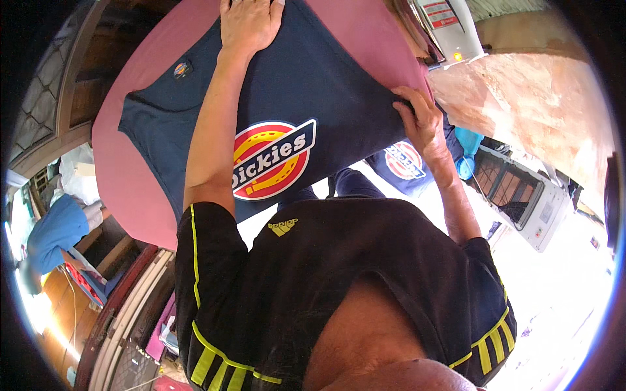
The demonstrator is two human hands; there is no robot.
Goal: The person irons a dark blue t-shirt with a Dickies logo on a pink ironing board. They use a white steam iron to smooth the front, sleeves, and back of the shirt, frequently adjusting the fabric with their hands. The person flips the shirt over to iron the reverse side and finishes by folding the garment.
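So there's a navy T-shirt [313, 85] laid flat across a pink padded board [124, 182], taking up most of the upper half of the view, from about 10 o'clock round to 2. It has a round red, yellow and white print facing up near the centre and a small neck label up at 11 o'clock. The left hand [249, 25] is at 12 o'clock, palm down and fingers spread flat, pressing on the shirt near its far edge. The right hand [420, 120] is over at 2 o'clock, fingers curled and pinching the shirt's side edge right at the rim of the board. More navy cloth with the same print hangs just below that hand.
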